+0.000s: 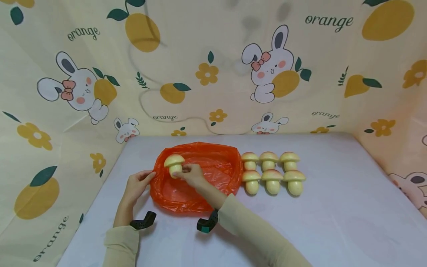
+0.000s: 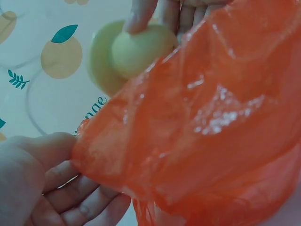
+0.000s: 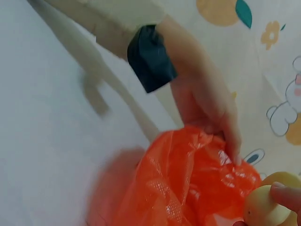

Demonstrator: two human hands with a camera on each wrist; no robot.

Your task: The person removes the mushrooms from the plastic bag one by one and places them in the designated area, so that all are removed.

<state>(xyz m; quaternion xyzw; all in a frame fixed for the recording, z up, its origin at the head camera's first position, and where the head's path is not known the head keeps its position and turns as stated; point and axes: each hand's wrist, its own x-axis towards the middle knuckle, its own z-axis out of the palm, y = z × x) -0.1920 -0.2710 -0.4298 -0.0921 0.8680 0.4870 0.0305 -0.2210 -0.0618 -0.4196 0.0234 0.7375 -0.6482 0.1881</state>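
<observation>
An orange-red plastic bag (image 1: 181,207) lies spread open on the table, its mouth facing up. At its left side my left hand (image 1: 134,186) pinches the rim between thumb and fingers; the left wrist view shows that hand (image 2: 51,179) at the bag's edge. My right hand (image 1: 193,175) reaches across the bag and holds a toy mushroom (image 1: 174,160) by its pale stem, above the left part of the opening. The mushroom's yellowish cap points up. In the right wrist view the mushroom (image 3: 265,207) is partly cut off at the frame's edge.
Right of the bag, several similar mushrooms (image 1: 272,176) lie in two rows of three, close beside its rim. Black devices (image 1: 143,221) are worn on both wrists. A patterned cloth (image 1: 213,48) with rabbits and oranges hangs behind the pale table (image 1: 333,222).
</observation>
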